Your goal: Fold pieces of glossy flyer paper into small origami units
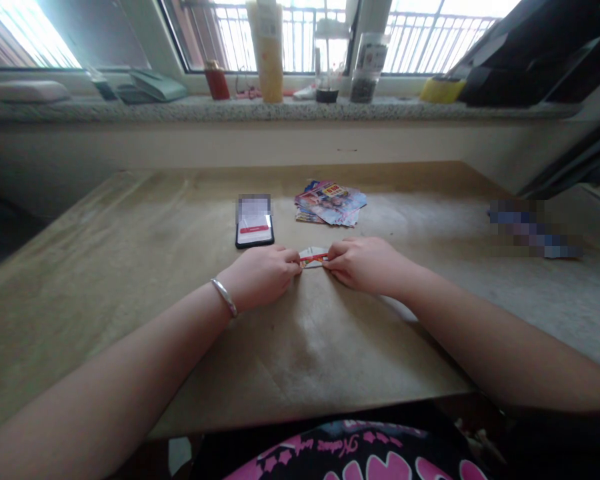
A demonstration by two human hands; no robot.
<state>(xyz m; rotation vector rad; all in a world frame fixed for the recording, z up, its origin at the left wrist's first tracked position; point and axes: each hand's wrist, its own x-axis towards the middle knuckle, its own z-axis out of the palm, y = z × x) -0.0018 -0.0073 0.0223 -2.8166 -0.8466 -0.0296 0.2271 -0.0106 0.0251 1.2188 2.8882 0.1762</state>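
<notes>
Between my two hands, a small folded piece of paper (313, 259), white with a red and yellow strip, lies at the middle of the table. My left hand (265, 272) has its fingers closed on the paper's left end; a silver bangle circles that wrist. On the right end, my right hand (363, 265) pinches the same paper with thumb and fingers. The ends of the paper are hidden under my fingertips. Just beyond my hands lies a loose pile of colourful printed sheets (333, 203).
A phone (255, 230) with a lit screen rests beyond my left hand. A blurred-out item (533, 230) lies at the table's right side. Along the stone windowsill (155, 112) stand a red bottle (217, 81), a tall yellow container (266, 53), clear containers (365, 70) and a dark bag (525, 60).
</notes>
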